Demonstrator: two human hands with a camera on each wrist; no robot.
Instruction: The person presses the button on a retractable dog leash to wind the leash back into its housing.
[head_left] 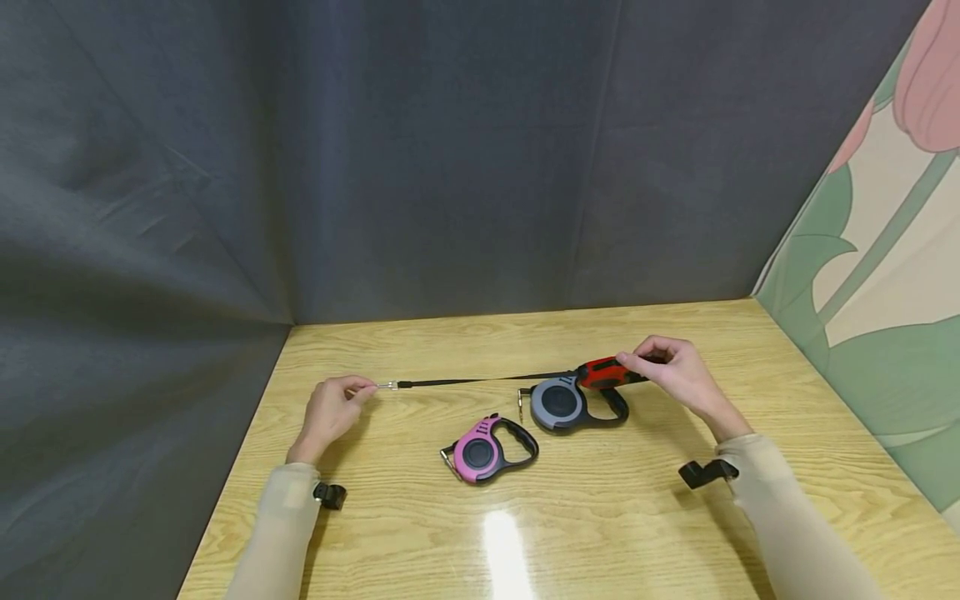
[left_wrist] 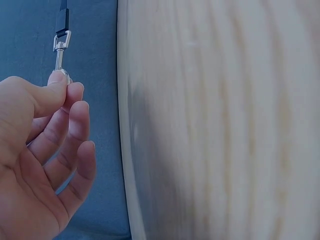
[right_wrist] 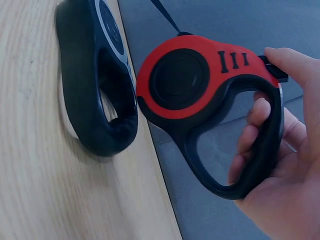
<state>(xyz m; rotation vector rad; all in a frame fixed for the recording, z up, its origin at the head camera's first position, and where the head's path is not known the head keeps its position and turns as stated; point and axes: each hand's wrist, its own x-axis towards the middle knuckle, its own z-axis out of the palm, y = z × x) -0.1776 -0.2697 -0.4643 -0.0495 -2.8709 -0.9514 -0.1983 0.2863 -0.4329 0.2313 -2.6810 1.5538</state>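
Note:
My right hand point(head_left: 678, 377) grips the black handle of a red and black retractable dog leash point(head_left: 600, 372), held above the table. In the right wrist view the fingers point(right_wrist: 247, 137) pass through the handle loop, and the thumb point(right_wrist: 287, 60) lies on the black button. A thin black strap point(head_left: 465, 381) runs from the casing leftward, pulled out nearly straight. At its far end, my left hand point(head_left: 330, 412) pinches a silver snap hook point(left_wrist: 60, 59) between thumb and index finger; the other fingers are loosely bent. The hook's tip is hidden by the thumb.
A grey retractable leash point(head_left: 558, 402) lies on the wooden table point(head_left: 615, 517), just under the red one. Nearer the front lies a pink retractable leash point(head_left: 477, 452). Dark cloth point(head_left: 450, 167) hangs behind and at the left; a flower-patterned cloth point(head_left: 877, 275) stands at the right.

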